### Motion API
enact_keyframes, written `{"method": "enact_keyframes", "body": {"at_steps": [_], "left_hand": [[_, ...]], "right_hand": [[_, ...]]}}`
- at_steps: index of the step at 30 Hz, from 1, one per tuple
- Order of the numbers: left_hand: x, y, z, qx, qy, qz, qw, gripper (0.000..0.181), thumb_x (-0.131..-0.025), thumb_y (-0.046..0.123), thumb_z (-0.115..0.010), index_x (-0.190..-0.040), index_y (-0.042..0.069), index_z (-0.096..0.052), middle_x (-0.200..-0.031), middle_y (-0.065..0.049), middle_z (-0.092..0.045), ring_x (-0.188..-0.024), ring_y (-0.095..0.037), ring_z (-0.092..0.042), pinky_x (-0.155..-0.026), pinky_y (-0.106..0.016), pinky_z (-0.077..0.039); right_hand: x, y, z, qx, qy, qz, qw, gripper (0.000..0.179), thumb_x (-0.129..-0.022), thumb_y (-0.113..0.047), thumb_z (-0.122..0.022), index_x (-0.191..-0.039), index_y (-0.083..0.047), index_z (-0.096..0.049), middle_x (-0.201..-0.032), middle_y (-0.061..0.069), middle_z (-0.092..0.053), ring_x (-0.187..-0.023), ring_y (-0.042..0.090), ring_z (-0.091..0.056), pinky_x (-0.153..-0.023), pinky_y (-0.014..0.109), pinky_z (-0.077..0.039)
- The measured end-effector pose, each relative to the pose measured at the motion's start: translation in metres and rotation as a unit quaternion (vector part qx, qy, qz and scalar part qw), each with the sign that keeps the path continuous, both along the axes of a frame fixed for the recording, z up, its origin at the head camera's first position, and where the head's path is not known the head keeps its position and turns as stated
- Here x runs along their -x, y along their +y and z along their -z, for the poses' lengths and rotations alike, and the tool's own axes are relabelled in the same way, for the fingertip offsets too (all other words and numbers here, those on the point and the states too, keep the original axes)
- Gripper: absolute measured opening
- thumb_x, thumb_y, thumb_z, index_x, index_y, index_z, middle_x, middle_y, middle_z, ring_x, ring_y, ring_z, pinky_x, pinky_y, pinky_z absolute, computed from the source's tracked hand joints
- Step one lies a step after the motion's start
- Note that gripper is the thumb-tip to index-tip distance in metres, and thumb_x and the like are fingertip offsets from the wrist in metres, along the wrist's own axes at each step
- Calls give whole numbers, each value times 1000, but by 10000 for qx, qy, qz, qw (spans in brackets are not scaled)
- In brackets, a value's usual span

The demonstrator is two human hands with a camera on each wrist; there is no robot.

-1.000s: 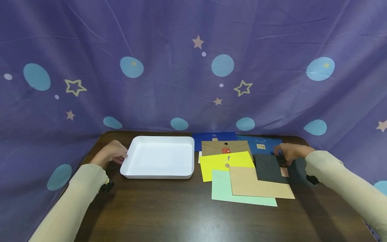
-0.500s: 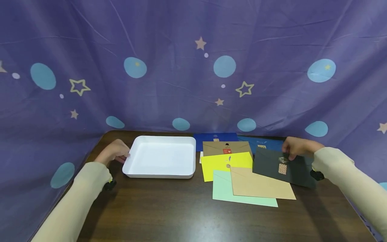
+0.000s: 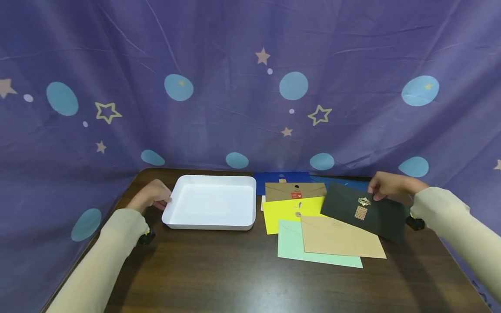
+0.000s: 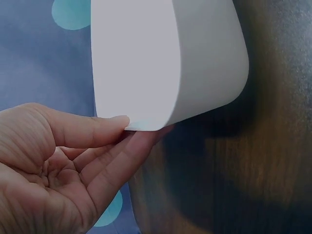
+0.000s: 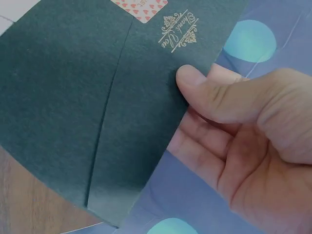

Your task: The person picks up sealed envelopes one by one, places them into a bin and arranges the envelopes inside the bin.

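Note:
My left hand [image 3: 151,196] pinches the left rim of a white rectangular tray [image 3: 211,204], which sits on the table. In the left wrist view the thumb lies inside the tray wall [image 4: 134,63] and the fingers outside. My right hand [image 3: 393,187] pinches the far edge of a black envelope [image 3: 381,217], thumb on top and fingers underneath. Gold "Thank You" lettering and a small patterned sticker mark this envelope. It is tilted, above a tan envelope [image 3: 340,239] and a blue envelope [image 3: 344,181] that it partly covers.
Between tray and right hand lie overlapping envelopes: a dark blue one [image 3: 274,177], a brown one [image 3: 282,191] with a red sticker, a yellow one [image 3: 282,213] and a mint green one [image 3: 291,243]. A purple curtain [image 3: 235,87] hangs behind the wooden table [image 3: 219,269].
My right hand has closed its grip on the black envelope, lifted its far edge and turned it, shifting slightly right. My left hand stays at the tray rim. The head view has shifted slightly.

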State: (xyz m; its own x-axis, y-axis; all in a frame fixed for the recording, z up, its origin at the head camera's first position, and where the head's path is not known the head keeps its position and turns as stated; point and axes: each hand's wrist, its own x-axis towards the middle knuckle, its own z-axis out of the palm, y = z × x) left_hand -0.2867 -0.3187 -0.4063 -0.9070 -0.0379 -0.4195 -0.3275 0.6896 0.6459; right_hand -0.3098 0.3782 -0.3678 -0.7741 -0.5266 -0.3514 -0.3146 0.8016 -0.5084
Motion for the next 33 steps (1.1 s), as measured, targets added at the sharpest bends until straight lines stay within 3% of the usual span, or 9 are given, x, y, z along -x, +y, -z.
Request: {"method": "enact_keyframes", "body": {"at_steps": [4,8,11,15,23,29,33], "left_hand": [[-3,-1,0,-15,-62,27,10000,12,-84,-7,-58,-94,-14,-62,-80,-11,-61,-66,-18,-66,-67,-39,-68],[-5,-1,0,-37,-187,91,9998,14,-84,-8,-57,-96,-15,-62,-78,-9,-59,-64,-16,-66,-65,-35,-68],[-4,-1,-3,-36,-287,151,9995,15,-84,-8,-57,-96,-16,-62,-78,-9,-59,-64,-15,-66,-64,-31,-67],[-1,0,-6,-52,-346,198,9992,25,-85,-10,-59,-107,-21,-60,-81,-11,-60,-65,-15,-67,-64,-30,-67],[3,3,-14,15,-445,300,9986,34,-88,-7,-62,-118,-22,-58,-82,-10,-59,-68,-15,-65,-65,-30,-67],[6,-1,-10,-74,-545,349,9979,36,-88,-6,-64,-120,-20,-58,-82,-10,-61,-72,-16,-64,-69,-31,-68],[9,-5,-7,-354,-469,325,9977,35,-86,-7,-66,-117,-21,-59,-85,-11,-62,-73,-17,-65,-71,-33,-68]], "right_hand": [[2,-4,-2,231,-73,15,9997,11,-82,15,-69,-81,4,-66,-70,-1,-54,-57,2,-40,-53,15,-36],[4,-12,-5,120,-127,233,9996,7,-87,10,-68,-91,5,-71,-71,2,-59,-58,3,-42,-52,17,-38],[6,-18,-10,-22,-107,402,9991,16,-90,5,-68,-105,9,-71,-86,13,-72,-65,4,-53,-54,20,-48],[13,-30,-18,-52,-86,514,9986,27,-93,0,-68,-117,10,-69,-106,21,-75,-75,9,-60,-57,26,-54],[26,-61,-35,158,157,541,9983,33,-95,-4,-69,-123,12,-65,-112,24,-73,-88,13,-69,-67,32,-61],[31,-95,-48,502,263,599,9966,34,-96,-3,-67,-127,10,-64,-117,23,-72,-105,30,-70,-79,43,-65],[33,-118,-59,729,388,604,9948,32,-97,-4,-66,-127,7,-65,-120,21,-72,-105,29,-70,-84,47,-65]]}}
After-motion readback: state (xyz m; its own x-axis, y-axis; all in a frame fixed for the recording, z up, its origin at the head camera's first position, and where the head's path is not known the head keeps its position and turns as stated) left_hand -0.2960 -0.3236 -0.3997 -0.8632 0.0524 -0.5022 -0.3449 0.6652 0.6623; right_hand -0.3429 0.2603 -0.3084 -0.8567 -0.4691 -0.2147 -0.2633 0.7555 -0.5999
